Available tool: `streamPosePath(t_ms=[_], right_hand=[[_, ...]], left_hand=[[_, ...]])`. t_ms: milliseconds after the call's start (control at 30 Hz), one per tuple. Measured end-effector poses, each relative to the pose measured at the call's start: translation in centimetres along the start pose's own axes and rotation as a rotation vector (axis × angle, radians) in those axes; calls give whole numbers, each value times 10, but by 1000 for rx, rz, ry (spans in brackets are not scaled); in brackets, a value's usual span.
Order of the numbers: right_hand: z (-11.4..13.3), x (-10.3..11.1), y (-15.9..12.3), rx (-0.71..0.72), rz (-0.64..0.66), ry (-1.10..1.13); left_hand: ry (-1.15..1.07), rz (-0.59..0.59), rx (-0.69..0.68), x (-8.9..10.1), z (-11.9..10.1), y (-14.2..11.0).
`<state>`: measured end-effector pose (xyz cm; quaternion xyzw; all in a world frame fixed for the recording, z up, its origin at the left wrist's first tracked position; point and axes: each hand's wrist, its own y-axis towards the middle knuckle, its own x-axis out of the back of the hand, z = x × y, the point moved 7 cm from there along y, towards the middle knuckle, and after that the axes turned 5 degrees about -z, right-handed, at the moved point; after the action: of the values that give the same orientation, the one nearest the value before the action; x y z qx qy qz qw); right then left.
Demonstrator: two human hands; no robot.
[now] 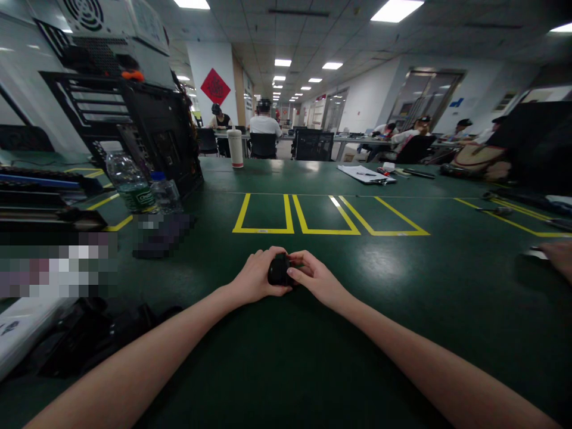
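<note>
A small, glossy black rounded object [279, 270] is held just above or on the green table [286, 357]; its exact kind cannot be made out. My left hand [255, 277] curls round its left side, with the thumb and fingers closed on it. From the right, my right hand [315, 277] pinches its edge between thumb and fingertips. Part of the object is hidden by the fingers. Beyond both hands, yellow tape outlines [263, 230] mark the table top.
At left stand an open black computer case [156, 128], a water bottle [129, 179] and a smaller blue-capped bottle [164, 193]. A white cup [235, 149] and a clipboard [364, 174] sit farther back. Another person's hand [558, 257] reaches in at right.
</note>
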<state>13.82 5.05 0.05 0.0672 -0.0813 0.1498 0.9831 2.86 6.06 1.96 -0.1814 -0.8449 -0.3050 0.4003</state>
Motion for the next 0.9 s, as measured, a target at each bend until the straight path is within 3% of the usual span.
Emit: streamPosePath(t_ms=[200, 567, 767, 900], right_hand=[[9, -3, -5, 26, 77, 72], [1, 2, 0, -16, -1, 27], [7, -2, -4, 17, 66, 91], [5, -1, -2, 32, 35, 93]], left_hand=[[-17, 6, 26, 2, 0, -1], [-27, 33, 35, 6, -5, -1], [-7, 0, 14, 1, 0, 0], [9, -21, 23, -1, 3, 0]])
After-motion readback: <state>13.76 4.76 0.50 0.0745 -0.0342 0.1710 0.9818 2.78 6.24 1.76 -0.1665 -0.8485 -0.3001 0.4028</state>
